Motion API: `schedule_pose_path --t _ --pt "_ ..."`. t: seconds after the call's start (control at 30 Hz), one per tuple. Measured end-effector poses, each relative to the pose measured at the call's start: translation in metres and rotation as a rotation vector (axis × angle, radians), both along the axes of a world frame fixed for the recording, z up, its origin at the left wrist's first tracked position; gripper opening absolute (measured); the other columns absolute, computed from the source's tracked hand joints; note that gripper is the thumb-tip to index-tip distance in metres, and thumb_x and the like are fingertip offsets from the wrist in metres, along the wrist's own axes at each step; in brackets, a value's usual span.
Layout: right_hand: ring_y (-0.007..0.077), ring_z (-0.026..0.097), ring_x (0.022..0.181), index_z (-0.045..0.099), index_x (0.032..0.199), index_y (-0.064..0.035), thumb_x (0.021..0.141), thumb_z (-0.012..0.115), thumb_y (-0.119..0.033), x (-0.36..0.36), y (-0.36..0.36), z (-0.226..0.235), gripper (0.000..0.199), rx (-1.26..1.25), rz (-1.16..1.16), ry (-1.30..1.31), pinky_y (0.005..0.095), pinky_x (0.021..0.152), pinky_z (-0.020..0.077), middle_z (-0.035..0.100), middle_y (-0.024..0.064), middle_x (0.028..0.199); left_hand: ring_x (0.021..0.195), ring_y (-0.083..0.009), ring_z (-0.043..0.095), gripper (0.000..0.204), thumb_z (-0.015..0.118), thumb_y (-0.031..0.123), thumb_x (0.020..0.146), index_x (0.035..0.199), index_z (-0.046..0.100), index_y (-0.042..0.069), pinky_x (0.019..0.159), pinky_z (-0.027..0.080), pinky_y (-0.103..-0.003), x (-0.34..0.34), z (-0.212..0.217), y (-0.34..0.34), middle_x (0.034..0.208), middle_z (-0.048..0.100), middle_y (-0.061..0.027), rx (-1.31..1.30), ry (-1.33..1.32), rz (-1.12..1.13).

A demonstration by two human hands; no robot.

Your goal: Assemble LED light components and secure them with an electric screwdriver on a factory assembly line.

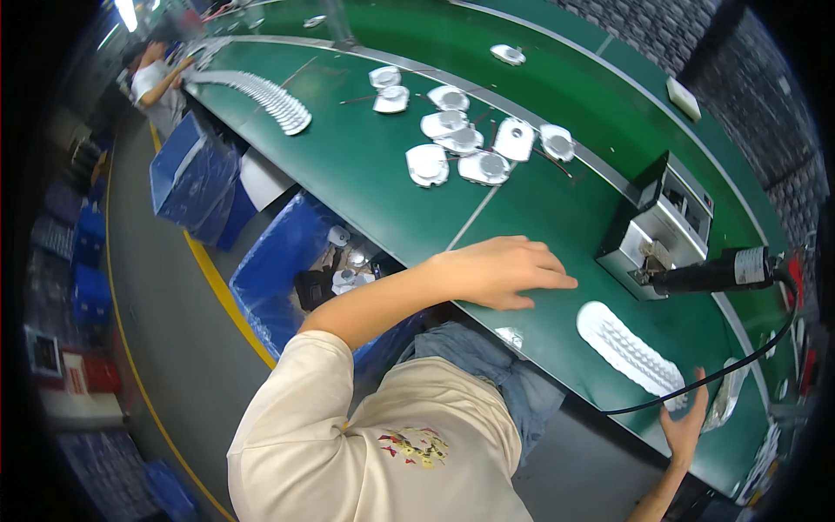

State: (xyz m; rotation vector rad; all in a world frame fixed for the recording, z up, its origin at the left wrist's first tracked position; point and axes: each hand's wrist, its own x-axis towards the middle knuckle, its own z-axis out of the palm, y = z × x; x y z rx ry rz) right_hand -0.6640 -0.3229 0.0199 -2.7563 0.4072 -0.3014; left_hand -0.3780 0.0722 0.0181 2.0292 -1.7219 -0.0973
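My left hand [509, 271] hovers over or rests on the green bench near its front edge; I cannot tell which. Its fingers are stretched out, and nothing is in them. My right hand [685, 428] is at the near right end of a curved row of overlapping white parts [622, 344]. Its thumb and index finger are apart on either side of that end, perhaps touching it. A black cable [648, 405] crosses over this end of the row. Beside my right hand lies a whitish, plastic-like piece [726, 396], its kind unclear.
Round white parts [483, 165], several with wires, lie across the bench. A metal box device [665, 230] stands right, a black corded tool [713, 274] against it. Another white row [261, 97] lies far left, near a person [156, 87]. A blue lined bin [274, 261] stands below the bench.
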Motion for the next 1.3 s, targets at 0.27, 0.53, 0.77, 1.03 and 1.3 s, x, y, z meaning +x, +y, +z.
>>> schedule_pose_path --t 0.27,0.53,0.77,1.03,1.3 --pt "0.0186 0.058 0.089 0.053 0.121 0.0029 0.076 0.058 0.006 -0.01 0.134 0.077 0.045 0.199 0.226 -0.673 0.0272 0.078 0.0468 0.061 0.0131 0.107 0.08 -0.0235 0.069 0.05 0.034 -0.012 0.084 0.128 0.051 0.002 0.079 0.052 -0.028 0.014 -0.019 0.183 0.114 0.063 -0.0147 -1.084 0.306 0.861" --pt "0.0297 0.061 0.1 0.046 0.129 -0.0022 0.072 0.071 -0.008 0.22 0.374 0.0 0.062 0.505 0.877 -0.111 0.0357 0.085 0.0509 0.06 0.0159 0.114 0.124 -0.034 0.046 0.053 0.046 0.009 0.089 0.139 0.033 -0.002 0.098 0.042 -0.04 0.156 -0.062 0.285 0.136 0.042 -0.0243 -1.137 0.124 1.276" --pt "0.0388 0.043 0.118 0.028 0.134 0.0119 0.068 0.077 -0.024 0.387 0.512 -0.05 0.09 0.437 0.728 -0.221 0.0427 0.102 0.0358 0.047 0.025 0.127 0.127 -0.0405 0.04 0.063 0.048 0.031 0.095 0.141 0.025 -0.005 0.106 0.03 -0.042 0.241 -0.077 0.344 0.137 0.039 -0.0294 -1.006 0.186 1.572" --pt "0.0352 0.046 0.11 0.031 0.134 0.0108 0.062 0.081 -0.034 0.507 0.616 -0.053 0.099 0.399 0.632 -0.249 0.0428 0.09 0.0396 0.053 0.0221 0.119 0.126 -0.0328 0.045 0.062 0.048 0.033 0.096 0.143 0.025 -0.002 0.102 0.036 -0.036 0.275 -0.074 0.376 0.14 0.039 -0.026 -1.254 0.276 1.549" --pt "0.032 0.05 0.099 0.042 0.124 0.007 0.068 0.072 -0.027 0.529 0.626 -0.062 0.072 0.36 0.704 -0.311 0.0431 0.082 0.041 0.058 0.0177 0.104 0.126 -0.037 0.045 0.071 0.056 0.039 0.088 0.139 0.032 -0.004 0.103 0.035 -0.039 0.314 -0.073 0.422 0.136 0.044 -0.0284 -0.942 0.223 1.824"
